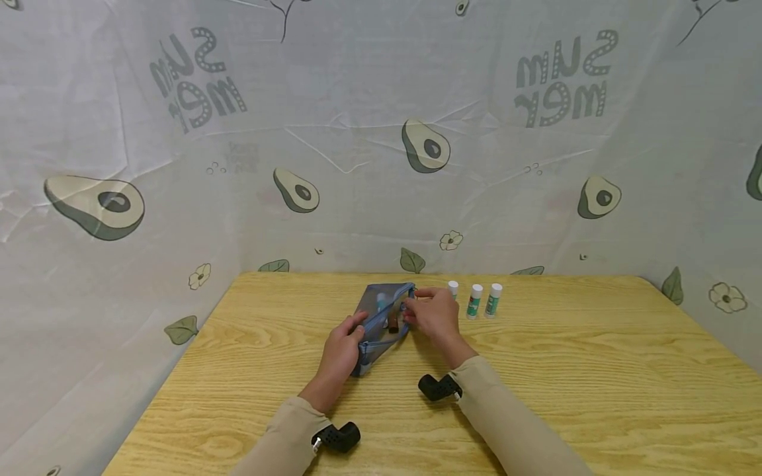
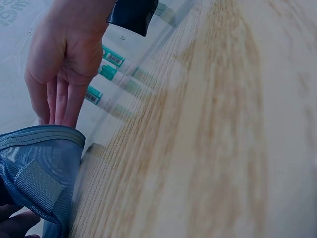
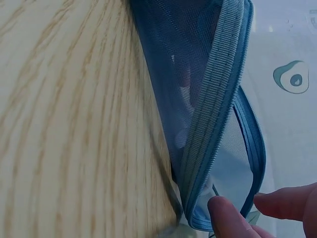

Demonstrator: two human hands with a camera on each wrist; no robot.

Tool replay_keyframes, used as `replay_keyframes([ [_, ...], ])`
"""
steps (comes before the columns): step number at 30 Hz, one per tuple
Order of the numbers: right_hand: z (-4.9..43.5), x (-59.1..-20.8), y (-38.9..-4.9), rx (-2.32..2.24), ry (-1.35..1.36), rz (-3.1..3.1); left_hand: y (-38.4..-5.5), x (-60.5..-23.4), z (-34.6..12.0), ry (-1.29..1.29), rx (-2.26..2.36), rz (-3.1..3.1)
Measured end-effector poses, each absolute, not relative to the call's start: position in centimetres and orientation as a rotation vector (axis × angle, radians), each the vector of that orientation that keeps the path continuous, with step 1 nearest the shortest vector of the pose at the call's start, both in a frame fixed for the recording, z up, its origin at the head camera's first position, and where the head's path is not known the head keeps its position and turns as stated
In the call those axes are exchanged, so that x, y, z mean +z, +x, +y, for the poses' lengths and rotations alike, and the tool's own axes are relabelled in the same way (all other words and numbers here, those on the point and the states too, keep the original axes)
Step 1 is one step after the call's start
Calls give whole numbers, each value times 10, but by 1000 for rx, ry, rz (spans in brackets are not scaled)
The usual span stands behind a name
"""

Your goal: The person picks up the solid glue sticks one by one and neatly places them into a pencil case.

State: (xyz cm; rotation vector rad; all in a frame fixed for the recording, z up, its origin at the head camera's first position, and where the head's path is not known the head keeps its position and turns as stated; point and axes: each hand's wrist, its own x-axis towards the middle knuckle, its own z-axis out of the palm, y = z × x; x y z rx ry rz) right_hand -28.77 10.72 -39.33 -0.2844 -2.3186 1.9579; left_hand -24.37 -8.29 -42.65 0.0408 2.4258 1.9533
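Note:
A blue mesh zipper pouch (image 1: 375,337) lies tilted on the table with its zipped mouth spread apart. My left hand (image 1: 340,350) grips its near left side, thumb on top; a loop tab (image 2: 39,184) shows by these fingers in the left wrist view. At the far right end of the mouth, my right hand (image 1: 436,317) pinches the zipper rim (image 3: 258,158) between thumb and finger. A brown object (image 1: 393,321) and a light blue one (image 1: 381,302) show in or through the pouch; their kinds are unclear.
Three white-capped tubes with green labels, like glue sticks, stand right of the pouch: one partly behind my right hand (image 1: 453,288), then a middle one (image 1: 474,302) and a right one (image 1: 493,301). The wooden table (image 1: 565,370) ends at an avocado-print curtain (image 1: 357,225).

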Motion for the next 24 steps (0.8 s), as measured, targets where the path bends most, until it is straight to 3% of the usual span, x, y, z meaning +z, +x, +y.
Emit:
replay_keyframes([
  [24,110,-392,-288,1956,-278,-2325,-244,-426,-83,39,1960,2421],
])
